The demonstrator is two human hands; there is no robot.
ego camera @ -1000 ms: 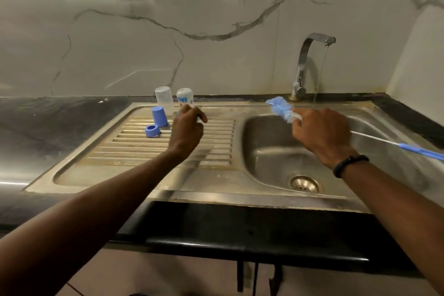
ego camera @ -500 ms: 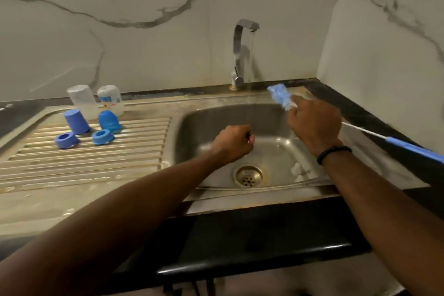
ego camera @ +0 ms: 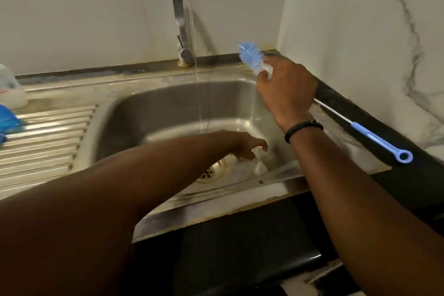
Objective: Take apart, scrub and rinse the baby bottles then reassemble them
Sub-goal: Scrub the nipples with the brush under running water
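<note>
A thin stream of water is run from the tap [ego camera: 183, 17] into the sink [ego camera: 168, 113]. The bottle brush [ego camera: 252, 57] is held in the right hand [ego camera: 286, 90], to the right of the tap above the basin's back corner; the fingers are curled round the stem just below the blue bristles, the handle trailing out over the worktop [ego camera: 365, 113].

The left hand [ego camera: 247, 149] is lowered into the basin below the tap, beside the drain [ego camera: 212, 170], fingers bent down over a clear, blurred piece [ego camera: 260, 167], probably a teat. Whether it is already pinched cannot be told.

The step in hand is judged to be the pick-up. The wet, slippery piece is best pinched firmly by its rim, lifted under the stream and met with the bristles. A washed bottle [ego camera: 10, 89] is stood far left of the tap.
</note>
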